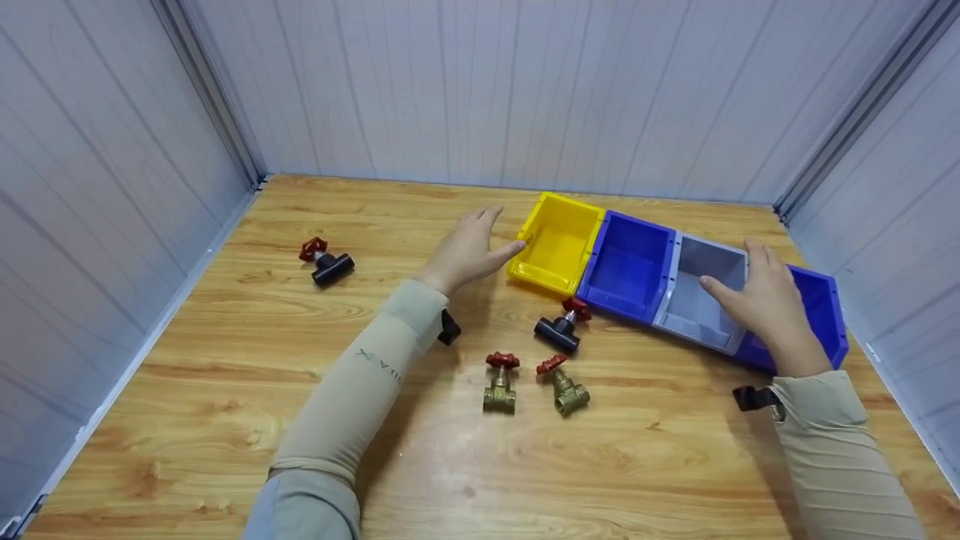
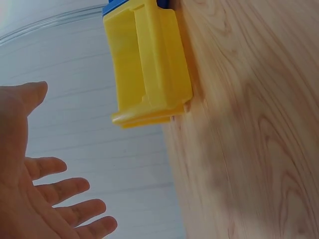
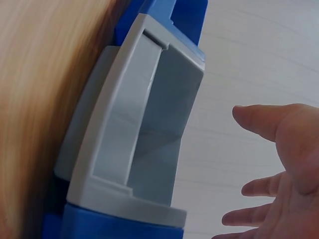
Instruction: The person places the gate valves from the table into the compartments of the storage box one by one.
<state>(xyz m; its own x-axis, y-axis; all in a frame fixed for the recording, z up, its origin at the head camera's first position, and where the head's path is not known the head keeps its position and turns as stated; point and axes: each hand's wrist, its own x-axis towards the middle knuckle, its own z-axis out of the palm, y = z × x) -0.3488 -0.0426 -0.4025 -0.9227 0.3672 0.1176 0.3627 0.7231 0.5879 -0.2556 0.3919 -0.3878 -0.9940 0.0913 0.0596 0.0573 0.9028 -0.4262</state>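
A row of joined bins stands at the back right: a yellow bin, a blue bin, a grey bin and another blue bin at the right end. Beside the yellow bin's left wall is my left hand, its fingers extended and holding nothing; in the left wrist view a gap separates it from the bin. My right hand hovers over the grey bin and the right blue one, fingers spread, with nothing held. The right wrist view shows this hand apart from the grey bin.
Two brass valves with red handwheels, one upright and one tilted, are on the wooden table. A black valve lies before the bins, another black valve at the far left. White panel walls enclose the table.
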